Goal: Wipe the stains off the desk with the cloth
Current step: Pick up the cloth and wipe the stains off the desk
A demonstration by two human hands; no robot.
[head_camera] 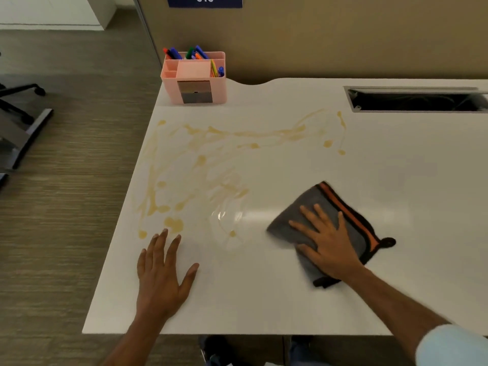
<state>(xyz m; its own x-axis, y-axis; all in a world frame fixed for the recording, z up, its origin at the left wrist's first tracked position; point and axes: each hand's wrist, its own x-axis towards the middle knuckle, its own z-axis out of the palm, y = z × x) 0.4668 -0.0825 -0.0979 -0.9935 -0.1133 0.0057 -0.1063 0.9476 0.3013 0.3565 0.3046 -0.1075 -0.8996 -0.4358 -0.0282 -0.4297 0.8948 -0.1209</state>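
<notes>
Yellowish-brown stains (200, 159) smear across the left and middle of the white desk (264, 299), with a streak reaching the back right (340, 128). A grey cloth (324, 199) with an orange-and-black border lies flat on the desk right of the stains. My right hand (327, 241) presses flat on the cloth, fingers spread; the cloth's edges look motion-blurred. My left hand (163, 273) rests flat on the desk near its front left, fingers apart, fingertips just short of a stain blob (173, 223).
A pink organiser (195, 80) holding coloured pens stands at the desk's back left corner. An open cable slot (417, 100) is cut into the desk at the back right. A partition wall runs behind. An office chair base (21, 101) sits on the floor to the left.
</notes>
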